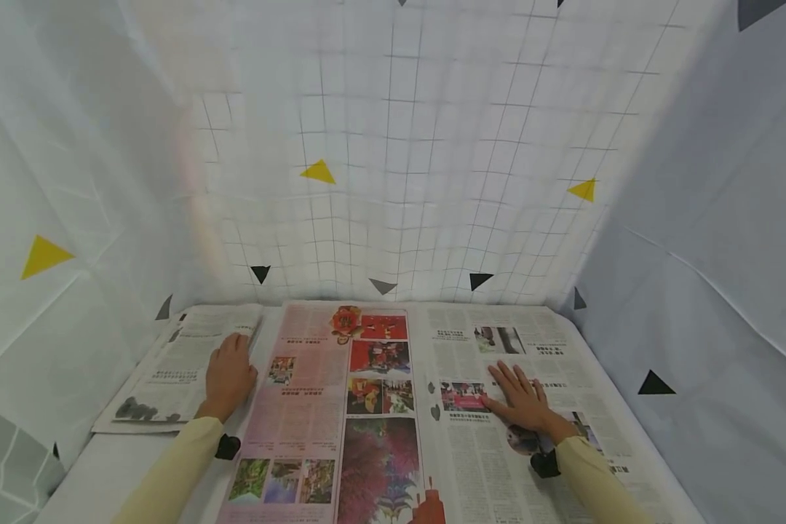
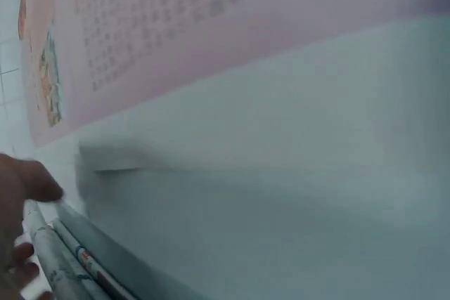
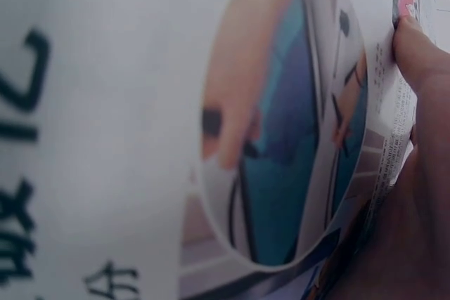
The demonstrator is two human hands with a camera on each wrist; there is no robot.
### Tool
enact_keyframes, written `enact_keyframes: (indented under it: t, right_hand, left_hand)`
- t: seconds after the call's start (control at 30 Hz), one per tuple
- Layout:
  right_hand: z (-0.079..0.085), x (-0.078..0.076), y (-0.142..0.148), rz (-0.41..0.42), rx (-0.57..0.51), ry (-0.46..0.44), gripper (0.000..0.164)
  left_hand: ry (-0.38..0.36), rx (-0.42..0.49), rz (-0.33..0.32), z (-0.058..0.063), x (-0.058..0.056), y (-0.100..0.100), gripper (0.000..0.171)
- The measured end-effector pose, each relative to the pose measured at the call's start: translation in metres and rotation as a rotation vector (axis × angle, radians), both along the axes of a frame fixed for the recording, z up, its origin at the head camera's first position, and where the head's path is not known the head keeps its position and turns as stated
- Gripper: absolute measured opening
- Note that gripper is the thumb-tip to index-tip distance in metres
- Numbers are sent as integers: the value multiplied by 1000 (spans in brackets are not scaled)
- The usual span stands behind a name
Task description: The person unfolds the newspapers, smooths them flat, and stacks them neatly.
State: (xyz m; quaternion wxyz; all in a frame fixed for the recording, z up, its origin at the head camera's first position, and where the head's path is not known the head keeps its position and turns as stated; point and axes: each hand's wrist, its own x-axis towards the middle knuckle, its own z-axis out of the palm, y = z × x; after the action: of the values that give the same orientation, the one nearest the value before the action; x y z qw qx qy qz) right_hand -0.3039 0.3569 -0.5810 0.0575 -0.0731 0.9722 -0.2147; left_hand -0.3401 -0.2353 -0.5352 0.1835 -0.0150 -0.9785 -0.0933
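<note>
A folded newspaper stack lies at the left of the white table. My left hand is at its right edge, fingers curled over the top and thumb at the side. In the left wrist view, the thumb and fingers stand on either side of the folded paper edges. A large newspaper with colour pictures lies spread out in the middle and right. My right hand rests flat on its right page, fingers spread. The right wrist view shows an oval printed photo beside that hand.
A strip of bare white table shows at the front left. White cloth walls stand close on both sides, and a gridded cloth hangs at the back. Yellow and black triangles mark the cloth.
</note>
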Motion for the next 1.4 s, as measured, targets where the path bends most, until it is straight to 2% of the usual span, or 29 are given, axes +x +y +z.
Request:
enact_keyframes:
  t: [0.2,0.5,0.57,0.73,0.87,1.07,1.4]
  right_hand:
    - [1,3,-3,9,-37,4,89]
    - [9,5,-5,15,-44,-1,90]
    - [12,7,-7,22,-63,0,88]
    - [15,9,-10,11,-29,-22,89]
    - [16,8,-7,3,-25,-29,89]
    - [12,5,0,19,-20,16,87]
    - [4,3,0,15,-15,13,87]
  left_hand:
    - [-63,21,70,-8,3,-7,63]
    - [-121,122,72,-11,13,-13,56]
    - [-127,128,84,-12,15,-13,55]
    - [-130,133,87,-11,17,-12,53]
    - [-114,159,67,-7,12,-5,53]
    - [-108,200,59,-7,6,13,56]
    - [-150,152,-3,-6,5,39,55]
